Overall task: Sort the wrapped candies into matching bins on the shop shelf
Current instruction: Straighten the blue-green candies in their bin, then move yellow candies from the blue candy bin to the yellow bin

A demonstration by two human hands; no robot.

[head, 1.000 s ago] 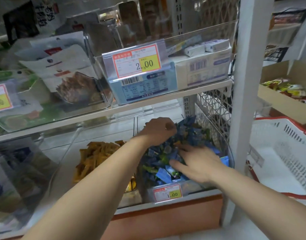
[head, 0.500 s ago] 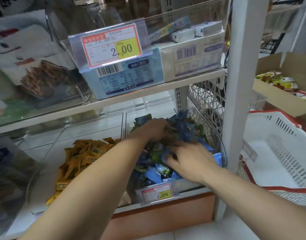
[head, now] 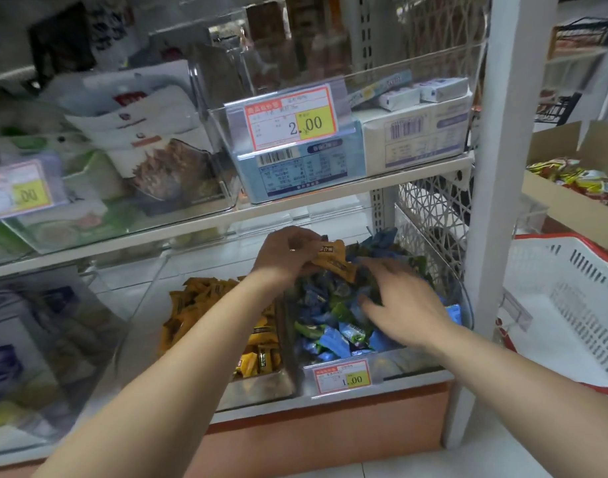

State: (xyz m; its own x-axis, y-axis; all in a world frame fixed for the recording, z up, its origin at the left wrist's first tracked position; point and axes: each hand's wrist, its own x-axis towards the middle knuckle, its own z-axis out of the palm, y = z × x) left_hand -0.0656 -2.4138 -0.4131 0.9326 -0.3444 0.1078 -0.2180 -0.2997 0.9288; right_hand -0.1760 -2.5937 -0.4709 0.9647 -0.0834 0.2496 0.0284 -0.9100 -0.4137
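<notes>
A: Status?

B: Left bin [head: 261, 386] has the orange pile [head: 213, 298]. Left hand [head: 285, 251] is over the back of the right bin [head: 406, 363], fingers curled round a few orange candies [head: 333, 262]. Strays, by my read.

A: How to finish it?

B: Carry them across and let go low over the orange pile. Dropped from height, they'd likely slide or bounce out. Wraps look like slick, crinkly film, flat pillow shapes with crimped ends. Pinch the bodies, not the tails.

A: Right side?

B: Right bin is clear rigid plastic with a rounded corner. The blue pile [head: 330, 326] has green mixed in. Right hand [head: 399, 305] lies flat on it, fingers spread, gripping nothing. Use it to rake the loose heap and expose more orange.
</notes>
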